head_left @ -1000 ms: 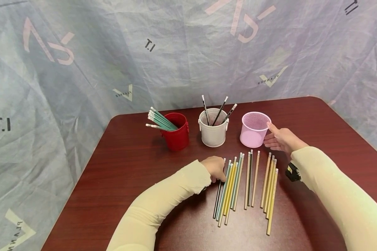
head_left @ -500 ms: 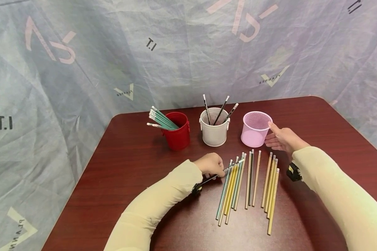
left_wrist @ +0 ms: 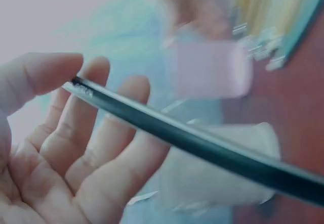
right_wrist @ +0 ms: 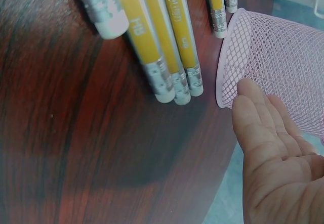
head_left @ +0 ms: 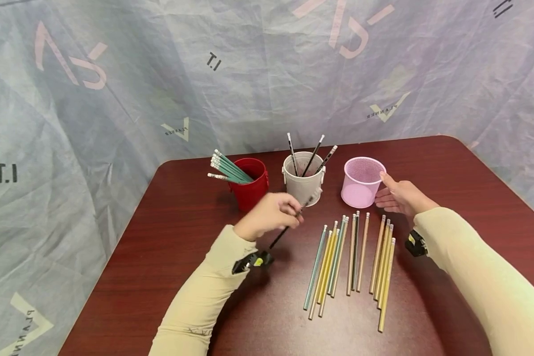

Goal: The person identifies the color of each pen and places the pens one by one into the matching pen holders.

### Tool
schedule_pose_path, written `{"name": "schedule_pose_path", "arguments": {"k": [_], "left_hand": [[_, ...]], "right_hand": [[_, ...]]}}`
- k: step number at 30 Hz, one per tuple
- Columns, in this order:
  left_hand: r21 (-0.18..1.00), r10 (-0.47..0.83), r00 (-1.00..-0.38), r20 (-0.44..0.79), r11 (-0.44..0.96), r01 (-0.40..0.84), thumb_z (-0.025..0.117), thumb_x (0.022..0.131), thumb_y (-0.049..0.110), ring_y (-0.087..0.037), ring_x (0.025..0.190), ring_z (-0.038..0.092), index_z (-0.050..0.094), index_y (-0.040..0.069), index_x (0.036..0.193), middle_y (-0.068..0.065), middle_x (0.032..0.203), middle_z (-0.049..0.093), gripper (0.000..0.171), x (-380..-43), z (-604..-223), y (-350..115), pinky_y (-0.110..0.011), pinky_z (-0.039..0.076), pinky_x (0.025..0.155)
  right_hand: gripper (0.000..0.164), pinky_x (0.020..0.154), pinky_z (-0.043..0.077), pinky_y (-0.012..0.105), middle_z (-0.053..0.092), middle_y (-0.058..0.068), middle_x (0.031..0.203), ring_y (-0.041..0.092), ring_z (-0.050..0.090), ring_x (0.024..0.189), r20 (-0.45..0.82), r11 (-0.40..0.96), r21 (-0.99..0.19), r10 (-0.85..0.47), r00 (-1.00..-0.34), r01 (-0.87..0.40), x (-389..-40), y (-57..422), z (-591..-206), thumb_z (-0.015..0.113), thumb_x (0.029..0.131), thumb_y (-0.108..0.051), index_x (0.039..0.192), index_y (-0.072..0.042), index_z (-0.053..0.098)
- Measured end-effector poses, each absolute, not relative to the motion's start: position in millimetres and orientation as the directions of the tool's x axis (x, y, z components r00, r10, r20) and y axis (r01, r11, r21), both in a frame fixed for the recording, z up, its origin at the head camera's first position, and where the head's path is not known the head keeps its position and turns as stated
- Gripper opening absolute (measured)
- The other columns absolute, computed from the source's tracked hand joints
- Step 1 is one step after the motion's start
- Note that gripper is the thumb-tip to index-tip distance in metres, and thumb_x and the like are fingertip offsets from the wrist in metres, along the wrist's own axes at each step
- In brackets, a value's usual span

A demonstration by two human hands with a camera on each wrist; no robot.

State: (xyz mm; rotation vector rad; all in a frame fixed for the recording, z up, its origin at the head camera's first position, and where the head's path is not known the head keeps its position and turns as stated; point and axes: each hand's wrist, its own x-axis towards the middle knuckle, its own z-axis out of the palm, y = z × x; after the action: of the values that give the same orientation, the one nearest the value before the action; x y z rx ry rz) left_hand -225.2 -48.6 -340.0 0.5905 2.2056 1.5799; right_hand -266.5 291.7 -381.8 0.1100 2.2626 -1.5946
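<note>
My left hand pinches a black pencil between thumb and fingers, raised over the table in front of the white bucket. The pencil slants, its eraser end toward that bucket, which holds a few black pencils. My right hand lies with straight fingers against the right side of the pink mesh cup, thumb at its rim. No pencils show inside the cup. In the right wrist view its palm and fingers are beside the mesh wall.
A red bucket with several green pencils stands at the left. Yellow, green and black pencils lie in loose rows on the dark red table, with more yellow ones at the right. A grey cloth hangs behind.
My left hand has picked up the black pencil from the left end of the row and carried it up and left toward the white bucket. The right hand stays at the pink cup.
</note>
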Motion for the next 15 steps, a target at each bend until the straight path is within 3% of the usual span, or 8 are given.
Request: {"name": "schedule_pose_path", "arguments": {"k": [3, 8, 11, 15], "left_hand": [[0.987, 0.421, -0.906, 0.036, 0.125, 0.097, 0.064, 0.076, -0.014, -0.009, 0.067, 0.063, 0.057, -0.006, 0.092, -0.012, 0.082, 0.070, 0.019, -228, -325, -59, -0.020, 0.045, 0.051], [0.964, 0.160, -0.964, 0.214, -0.196, 0.181, 0.060, 0.078, -0.019, -0.010, 0.065, 0.065, 0.057, 0.001, 0.091, -0.002, 0.084, 0.067, 0.024, -229, -308, -64, -0.022, 0.053, 0.055], [0.884, -0.058, -0.952, 0.300, -0.359, 0.300, 0.058, 0.080, -0.020, -0.010, 0.063, 0.065, 0.058, 0.000, 0.093, -0.002, 0.090, 0.061, 0.025, -230, -302, -61, -0.022, 0.054, 0.054], [0.750, -0.284, -0.883, 0.374, -0.467, 0.468, 0.056, 0.081, -0.020, -0.011, 0.066, 0.063, 0.057, 0.001, 0.094, -0.007, 0.092, 0.053, 0.024, -237, -292, -54, -0.022, 0.054, 0.056]], "right_hand": [[0.089, 0.083, 0.053, 0.031, 0.065, 0.021, 0.106, 0.010, 0.065, 0.084, -0.347, 0.352, -0.893, -0.139, -0.928, 0.281, -266, 292, -381, 0.019, 0.099, -0.055, 0.130, 0.027, 0.031], [0.089, 0.085, 0.053, 0.032, 0.064, 0.021, 0.107, 0.009, 0.065, 0.084, -0.357, 0.343, -0.892, -0.140, -0.923, 0.293, -266, 292, -380, 0.019, 0.099, -0.055, 0.131, 0.027, 0.030], [0.089, 0.085, 0.053, 0.032, 0.062, 0.026, 0.112, 0.010, 0.064, 0.084, -0.361, 0.337, -0.893, -0.145, -0.921, 0.297, -266, 292, -379, 0.020, 0.099, -0.055, 0.131, 0.028, 0.029], [0.089, 0.083, 0.053, 0.031, 0.063, 0.022, 0.108, 0.010, 0.064, 0.083, -0.366, 0.328, -0.895, -0.148, -0.919, 0.304, -267, 292, -379, 0.020, 0.099, -0.055, 0.131, 0.027, 0.029]]}}
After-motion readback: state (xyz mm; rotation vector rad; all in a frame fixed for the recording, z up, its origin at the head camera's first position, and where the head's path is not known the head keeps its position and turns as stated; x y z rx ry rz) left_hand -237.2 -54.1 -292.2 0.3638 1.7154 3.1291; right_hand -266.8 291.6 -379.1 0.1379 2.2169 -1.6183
